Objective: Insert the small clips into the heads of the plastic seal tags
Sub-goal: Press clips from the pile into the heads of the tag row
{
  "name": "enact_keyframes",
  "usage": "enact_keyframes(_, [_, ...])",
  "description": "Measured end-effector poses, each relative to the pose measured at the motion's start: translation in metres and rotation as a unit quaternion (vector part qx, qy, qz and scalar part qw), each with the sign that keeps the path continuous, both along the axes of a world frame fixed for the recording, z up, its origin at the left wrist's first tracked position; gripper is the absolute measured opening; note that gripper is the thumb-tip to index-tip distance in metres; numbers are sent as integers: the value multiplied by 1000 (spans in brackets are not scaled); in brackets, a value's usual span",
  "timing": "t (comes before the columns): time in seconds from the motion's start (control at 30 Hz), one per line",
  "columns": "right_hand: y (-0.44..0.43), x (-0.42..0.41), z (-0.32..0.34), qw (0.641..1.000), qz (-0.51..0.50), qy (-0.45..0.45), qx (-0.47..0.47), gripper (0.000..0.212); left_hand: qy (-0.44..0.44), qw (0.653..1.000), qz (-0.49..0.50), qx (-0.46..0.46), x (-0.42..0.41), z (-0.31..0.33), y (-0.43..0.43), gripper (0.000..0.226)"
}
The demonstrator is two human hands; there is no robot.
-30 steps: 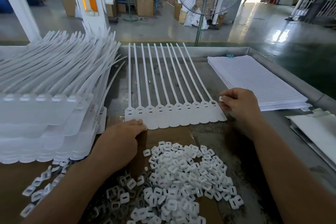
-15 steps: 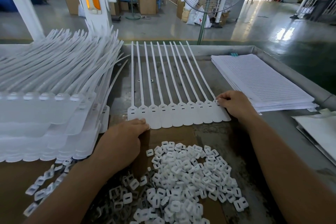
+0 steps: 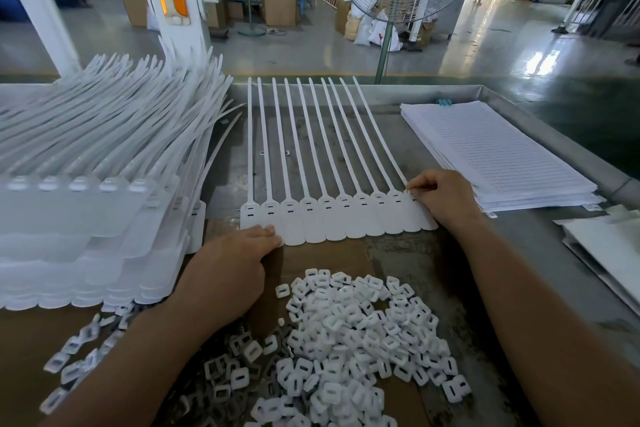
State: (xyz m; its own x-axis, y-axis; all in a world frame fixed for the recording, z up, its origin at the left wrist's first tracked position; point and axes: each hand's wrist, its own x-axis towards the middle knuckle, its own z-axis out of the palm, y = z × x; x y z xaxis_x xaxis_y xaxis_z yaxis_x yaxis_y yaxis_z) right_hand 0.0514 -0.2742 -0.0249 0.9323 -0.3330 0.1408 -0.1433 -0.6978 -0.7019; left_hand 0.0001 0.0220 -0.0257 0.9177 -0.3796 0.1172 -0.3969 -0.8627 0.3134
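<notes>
With flat fingers our left hand (image 3: 228,274) steadies the tag strip (image 3: 332,218) on the counter (image 3: 433,253), so our right hand (image 3: 443,199), fingers pinched, can push what seems a small clip (image 3: 410,188) into the rightmost head (image 3: 414,203).

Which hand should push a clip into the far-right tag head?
Probably the right hand: it seems to pinch a clip at that tag head; the left hand presses the row's other end.

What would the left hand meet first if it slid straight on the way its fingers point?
The row of seal tags: the left hand points up and right, its fingertips touching the leftmost tags' flat ends.
</notes>
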Motion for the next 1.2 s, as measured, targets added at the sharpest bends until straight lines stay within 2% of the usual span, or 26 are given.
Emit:
enact_keyframes(0.4, [2, 10, 16, 997, -35, 62, 36, 17, 6, 1000, 1, 0, 1, 0, 0, 54])
enact_keyframes(0.6, [1, 1, 6, 999, -38, 20, 14, 8, 13, 1000, 3, -3, 1, 1, 0, 56])
enact_keyframes(0.73, [-3, -13, 6, 1000, -16, 13, 20, 22, 18, 1000, 3, -8, 1, -1, 0, 57])
enact_keyframes(0.83, [-10, -23, 13, 990, 79, 101, 51, 48, 28, 1000, 8, -9, 3, -4, -1, 58])
enact_keyframes(0.93, [-15, -27, 17, 973, 141, 184, -6, 70, 52, 999, 13, -3, 4, -6, -2, 63])
enact_keyframes(1.03, [-15, -25, 15, 975, 137, 171, -27, 72, 32, 999, 24, -14, 5, -10, -3, 63])
enact_keyframes(1.13, [-16, -23, 11, 978, 134, 156, -33, 66, -36, 996, 58, -54, 6, -10, -2, 46])
enact_keyframes(1.2, [-16, -22, 9, 983, 116, 134, -42, 59, -38, 996, 63, -56, 6, -9, -1, 41])
